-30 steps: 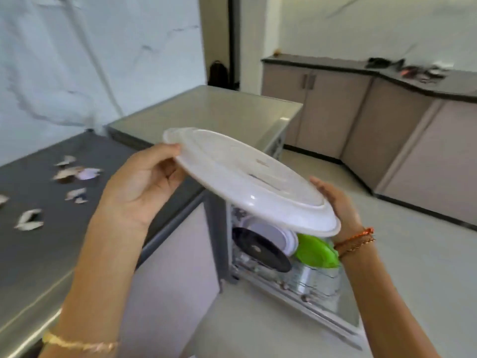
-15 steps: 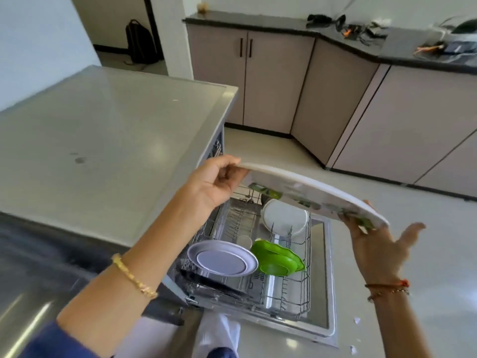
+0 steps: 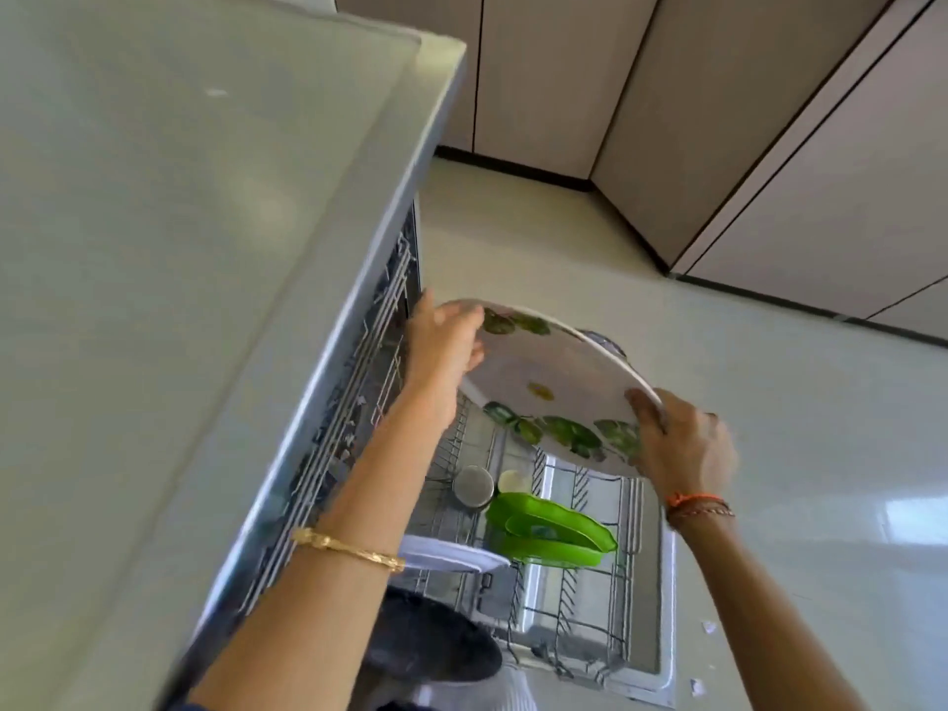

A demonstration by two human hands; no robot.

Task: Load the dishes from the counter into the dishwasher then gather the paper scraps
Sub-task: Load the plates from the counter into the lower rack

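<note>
A large white plate with green leaf prints [image 3: 554,387] hangs tilted over the pulled-out lower rack [image 3: 579,597] of the open dishwasher. My left hand [image 3: 446,346] grips the plate's far left rim. My right hand [image 3: 682,443] grips its near right rim. In the rack sit a green dish [image 3: 549,531], a small white plate [image 3: 451,556], a dark pan [image 3: 431,638] and a steel cup [image 3: 473,485]. Another dish lies hidden behind the big plate, only its edge showing.
The grey counter top [image 3: 179,248] fills the left. The dishwasher door [image 3: 667,608] lies open on the floor. Small paper scraps [image 3: 708,627] lie on the pale floor right of the door. Beige cabinets [image 3: 769,146] stand along the far side.
I have leaned over the dishwasher. Both hands have lowered the leaf-print plate toward the rack and turned its face up toward me; my right hand now grips the rim.
</note>
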